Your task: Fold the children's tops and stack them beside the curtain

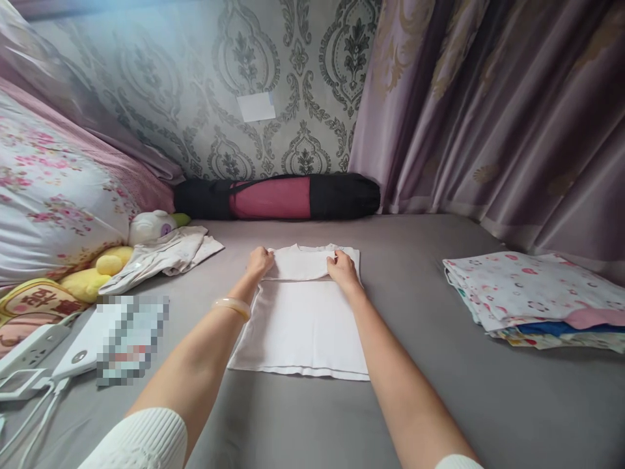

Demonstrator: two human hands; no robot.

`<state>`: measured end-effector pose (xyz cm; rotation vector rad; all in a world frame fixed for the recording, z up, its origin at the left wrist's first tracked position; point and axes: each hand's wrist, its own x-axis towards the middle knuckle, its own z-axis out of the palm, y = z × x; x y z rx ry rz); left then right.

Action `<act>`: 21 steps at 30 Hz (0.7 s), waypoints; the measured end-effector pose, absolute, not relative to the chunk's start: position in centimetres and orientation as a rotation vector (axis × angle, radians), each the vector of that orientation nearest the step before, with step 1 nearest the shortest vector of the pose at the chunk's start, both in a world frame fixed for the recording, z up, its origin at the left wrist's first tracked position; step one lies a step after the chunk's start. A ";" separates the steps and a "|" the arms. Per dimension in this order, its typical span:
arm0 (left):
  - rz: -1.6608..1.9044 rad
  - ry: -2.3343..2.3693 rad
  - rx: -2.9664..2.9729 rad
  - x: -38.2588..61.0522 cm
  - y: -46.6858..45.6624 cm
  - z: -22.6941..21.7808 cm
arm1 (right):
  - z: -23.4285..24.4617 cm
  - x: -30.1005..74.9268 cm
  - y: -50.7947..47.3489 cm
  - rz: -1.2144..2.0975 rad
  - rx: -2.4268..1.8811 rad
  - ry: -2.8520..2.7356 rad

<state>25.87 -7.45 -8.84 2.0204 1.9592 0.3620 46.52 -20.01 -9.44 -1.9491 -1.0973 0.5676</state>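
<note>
A white shirt [305, 326] lies flat on the grey bed sheet in front of me, its neckline at the far end and its hem towards me. Near the neckline a band of its cloth is folded over. My left hand [260, 262] is closed on the shirt at the far left, the fingers pinched together. At the far right, my right hand [343, 268] pinches the folded cloth between thumb and fingers. A pale bangle [233, 307] circles my left wrist.
Folded patterned clothes [532, 293] are stacked at right. A crumpled light garment [170, 254], plush toys [102, 273], a white power bank [90, 339] and a power strip [36, 348] lie at left. A black-and-red rolled bag [271, 197] lies along the wall.
</note>
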 end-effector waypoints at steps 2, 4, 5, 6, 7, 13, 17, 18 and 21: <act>0.392 1.982 2.033 26.2 -8.0 -8.9 | -9.4 46.5 -20.2 0.533 -1.977 -1.144; 0.413 1.996 2.052 26.3 -8.6 -9.1 | -9.6 46.5 -20.3 0.489 -1.992 -1.145; 0.408 1.999 2.074 26.4 -8.9 -9.2 | -9.7 46.5 -20.4 0.467 -1.999 -1.137; 0.396 1.999 2.109 26.4 -9.1 -9.4 | -9.7 46.4 -20.5 0.450 -2.004 -1.130; 0.380 1.997 2.155 26.4 -9.3 -9.6 | -9.8 46.4 -20.5 0.440 -2.009 -1.125; 0.332 2.008 2.329 26.3 -9.9 -10.4 | -9.9 46.2 -20.7 0.416 -2.120 -1.198; 0.389 2.033 2.273 26.1 -9.6 -10.8 | -9.8 46.3 -20.9 0.354 -2.178 -1.224; 0.394 2.036 2.260 26.1 -9.5 -11.0 | -9.8 46.3 -20.9 0.345 -2.182 -1.219; 0.399 2.052 2.223 26.1 -9.4 -11.1 | -9.8 46.3 -21.0 0.341 -2.198 -1.207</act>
